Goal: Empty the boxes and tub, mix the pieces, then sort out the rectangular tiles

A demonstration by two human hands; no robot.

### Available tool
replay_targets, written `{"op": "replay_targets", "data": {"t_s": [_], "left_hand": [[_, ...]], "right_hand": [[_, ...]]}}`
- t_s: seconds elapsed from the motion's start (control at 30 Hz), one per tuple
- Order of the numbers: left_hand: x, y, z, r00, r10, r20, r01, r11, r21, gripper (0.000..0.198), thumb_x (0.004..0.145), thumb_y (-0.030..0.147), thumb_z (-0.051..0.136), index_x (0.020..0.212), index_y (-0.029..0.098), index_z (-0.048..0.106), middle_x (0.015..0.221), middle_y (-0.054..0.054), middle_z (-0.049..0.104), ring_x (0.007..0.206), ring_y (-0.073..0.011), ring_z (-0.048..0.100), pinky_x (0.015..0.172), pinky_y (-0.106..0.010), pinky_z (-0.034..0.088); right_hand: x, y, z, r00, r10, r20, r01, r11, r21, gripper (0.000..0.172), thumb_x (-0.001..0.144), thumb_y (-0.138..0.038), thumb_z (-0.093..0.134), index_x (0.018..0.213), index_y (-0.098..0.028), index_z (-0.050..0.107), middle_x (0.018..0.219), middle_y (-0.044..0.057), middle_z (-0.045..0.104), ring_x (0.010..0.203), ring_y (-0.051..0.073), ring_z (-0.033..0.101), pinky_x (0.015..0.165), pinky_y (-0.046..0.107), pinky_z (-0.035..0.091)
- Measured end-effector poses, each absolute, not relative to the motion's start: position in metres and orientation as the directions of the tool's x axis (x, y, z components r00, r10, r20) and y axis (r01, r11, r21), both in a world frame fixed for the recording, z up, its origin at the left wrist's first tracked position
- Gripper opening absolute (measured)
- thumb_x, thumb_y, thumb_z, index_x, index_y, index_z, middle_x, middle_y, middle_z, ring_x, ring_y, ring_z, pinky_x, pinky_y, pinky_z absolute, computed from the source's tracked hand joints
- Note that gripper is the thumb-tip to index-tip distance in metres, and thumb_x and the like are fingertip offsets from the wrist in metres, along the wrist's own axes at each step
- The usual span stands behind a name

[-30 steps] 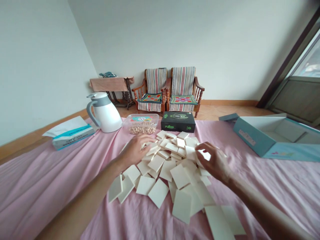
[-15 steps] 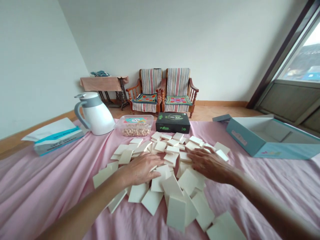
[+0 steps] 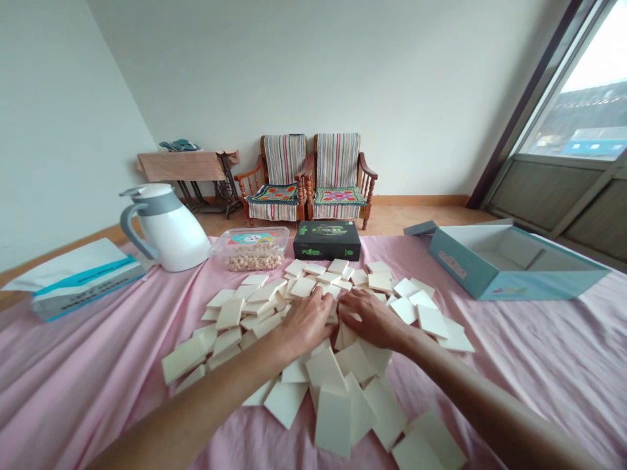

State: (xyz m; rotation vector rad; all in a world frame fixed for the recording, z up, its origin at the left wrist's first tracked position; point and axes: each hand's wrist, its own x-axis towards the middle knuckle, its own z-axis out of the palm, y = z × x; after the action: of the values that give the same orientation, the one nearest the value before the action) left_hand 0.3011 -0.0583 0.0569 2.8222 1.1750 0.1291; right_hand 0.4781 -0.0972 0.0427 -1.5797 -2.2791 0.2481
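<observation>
legible text: none, all too small or blurred | black box (image 3: 326, 240): green lettering on lid, unreadable | tissue box (image 3: 83, 287): print on teal band, unreadable | blue box (image 3: 509, 261): pale label (image 3: 452, 264) on side, unreadable | plastic tub (image 3: 249, 258): colored lid label (image 3: 253, 238), cartoon, no readable words

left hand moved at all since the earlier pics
Yes. The left hand has moved to the right, toward the middle of the view: it was clear to the left of the black box and now sits below the box's left end.
</observation>
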Motion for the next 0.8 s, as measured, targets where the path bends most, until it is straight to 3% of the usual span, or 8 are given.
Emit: {"op": "replay_targets", "data": {"t_s": [0.2,0.37,0.43,0.53,0.6,0.7,0.8], "left_hand": [[0.286,-0.049,0.066,0.672,0.713,0.2,0.651,-0.698,0.298,0.017,0.08,0.01,0.051,0.092,0.02,0.059,0.094,-0.005,0.063,0.09,-0.02,0.063,0.079,-0.029,0.047],[0.229,-0.045,0.087,0.499,0.825,0.264,0.668,-0.56,0.49,0.031,0.085,0.023,0.051,0.115,0.022,0.055,0.076,0.002,0.064,0.063,-0.0147,0.06,0.061,-0.025,0.044],[0.201,-0.04,0.091,0.454,0.845,0.281,0.697,-0.534,0.479,0.033,0.09,0.033,0.048,0.119,0.022,0.056,0.074,0.002,0.064,0.062,-0.0151,0.059,0.059,-0.025,0.044],[0.175,-0.031,0.091,0.414,0.812,0.412,0.747,-0.562,0.356,0.035,0.088,0.045,0.052,0.11,0.02,0.063,0.101,-0.006,0.067,0.088,-0.0208,0.063,0.077,-0.031,0.048],[0.174,-0.03,0.09,0.435,0.786,0.44,0.745,-0.589,0.315,0.033,0.088,0.045,0.053,0.106,0.02,0.066,0.108,-0.007,0.066,0.1,-0.0239,0.061,0.087,-0.035,0.046],[0.191,-0.038,0.087,0.553,0.745,0.373,0.673,-0.664,0.326,0.025,0.091,0.037,0.051,0.101,0.021,0.068,0.104,-0.006,0.069,0.101,-0.0229,0.061,0.089,-0.036,0.045],[0.215,-0.055,0.082,0.73,0.628,0.268,0.54,-0.771,0.337,0.024,0.093,0.034,0.05,0.101,0.021,0.07,0.102,-0.006,0.071,0.1,-0.0214,0.062,0.09,-0.036,0.045]], "right_hand": [[0.498,-0.103,0.044,-0.224,0.927,0.302,0.891,0.32,-0.323,0.022,0.091,-0.014,0.04,0.09,-0.017,0.062,0.087,0.008,0.067,0.084,0.019,0.062,0.075,0.029,0.043],[0.542,-0.111,0.058,0.119,0.926,0.358,0.865,0.08,-0.495,0.024,0.086,-0.021,0.044,0.095,-0.02,0.066,0.086,0.005,0.072,0.077,0.019,0.066,0.067,0.026,0.046],[0.567,-0.105,0.061,0.212,0.914,0.345,0.849,0.003,-0.529,0.023,0.084,-0.027,0.048,0.09,-0.021,0.069,0.082,0.005,0.074,0.075,0.02,0.068,0.065,0.027,0.047],[0.592,-0.081,0.058,0.218,0.921,0.322,0.875,-0.038,-0.483,0.024,0.082,-0.028,0.051,0.089,-0.019,0.071,0.085,0.007,0.075,0.079,0.021,0.069,0.071,0.028,0.05],[0.598,-0.058,0.052,0.168,0.95,0.263,0.913,-0.049,-0.405,0.031,0.078,-0.019,0.052,0.102,-0.018,0.07,0.096,0.009,0.075,0.087,0.022,0.069,0.079,0.03,0.051],[0.597,-0.024,0.042,0.068,0.982,0.176,0.942,-0.005,-0.336,0.058,0.066,-0.005,0.055,0.122,-0.016,0.063,0.119,0.012,0.068,0.107,0.025,0.064,0.093,0.034,0.048],[0.594,0.0,0.035,0.003,0.995,0.103,0.94,0.033,-0.341,0.064,0.06,-0.003,0.059,0.123,-0.014,0.063,0.119,0.013,0.068,0.106,0.027,0.064,0.091,0.035,0.049]]}}
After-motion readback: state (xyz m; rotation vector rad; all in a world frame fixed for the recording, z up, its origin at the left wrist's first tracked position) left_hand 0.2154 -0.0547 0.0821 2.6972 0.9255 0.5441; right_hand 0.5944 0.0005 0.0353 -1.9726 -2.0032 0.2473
